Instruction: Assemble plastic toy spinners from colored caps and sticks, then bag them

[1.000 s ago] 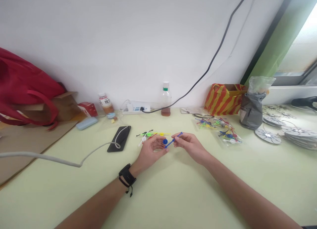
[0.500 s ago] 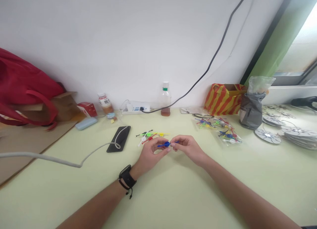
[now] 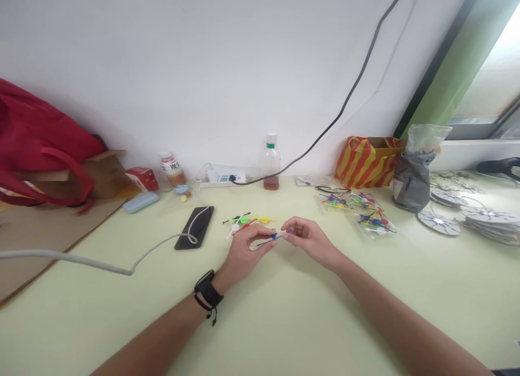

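Observation:
A blue plastic spinner arrow (image 3: 273,237) is held just above the table, turned nearly edge-on. My left hand (image 3: 245,250) is closed, its thumb and fingers pinching the arrow around its round middle. At the arrow's right end, the fingertips of my right hand (image 3: 307,241) are pinched together; the tip there is partly hidden. Just behind my left hand lie loose spinner arrows: a black one, a green one (image 3: 242,220), a yellow one (image 3: 265,220), a white one and a red one, overlapping each other.
Clear bags of coloured arrows (image 3: 376,224) lie to the right, near a striped bag (image 3: 368,162) and stacked round discs (image 3: 439,223). On the left are a black phone (image 3: 195,228) with a grey cable across it and a red bag. A bottle (image 3: 272,164) and power strip (image 3: 223,175) stand by the wall.
The blue spinner arrow has been tilted, from showing its round face to nearly edge-on. Both hands stay in almost the same place.

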The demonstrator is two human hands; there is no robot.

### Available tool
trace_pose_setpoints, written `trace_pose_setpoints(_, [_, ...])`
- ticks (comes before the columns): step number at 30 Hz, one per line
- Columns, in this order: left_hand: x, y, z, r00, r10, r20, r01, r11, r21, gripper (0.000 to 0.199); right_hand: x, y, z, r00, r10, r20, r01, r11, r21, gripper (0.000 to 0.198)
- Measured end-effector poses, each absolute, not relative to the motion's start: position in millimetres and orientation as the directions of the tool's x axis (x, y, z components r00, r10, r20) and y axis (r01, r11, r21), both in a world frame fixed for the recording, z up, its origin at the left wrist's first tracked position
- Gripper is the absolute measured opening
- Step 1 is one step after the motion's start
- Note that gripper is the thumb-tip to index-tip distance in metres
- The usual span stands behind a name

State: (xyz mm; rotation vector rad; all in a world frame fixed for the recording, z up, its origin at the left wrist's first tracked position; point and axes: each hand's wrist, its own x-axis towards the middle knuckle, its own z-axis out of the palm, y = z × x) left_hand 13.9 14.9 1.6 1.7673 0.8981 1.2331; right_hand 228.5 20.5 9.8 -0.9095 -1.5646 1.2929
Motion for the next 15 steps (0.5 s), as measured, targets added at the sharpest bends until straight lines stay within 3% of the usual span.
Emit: trace_pose_setpoints(15, [11.7,14.4,1.5,0.371,0.865,0.338,0.105,-0.401,0.91,0.016,228.9,19.7,11.2,-0.37,0.912,0.177,-0.032,0.178,-0.983,0.036])
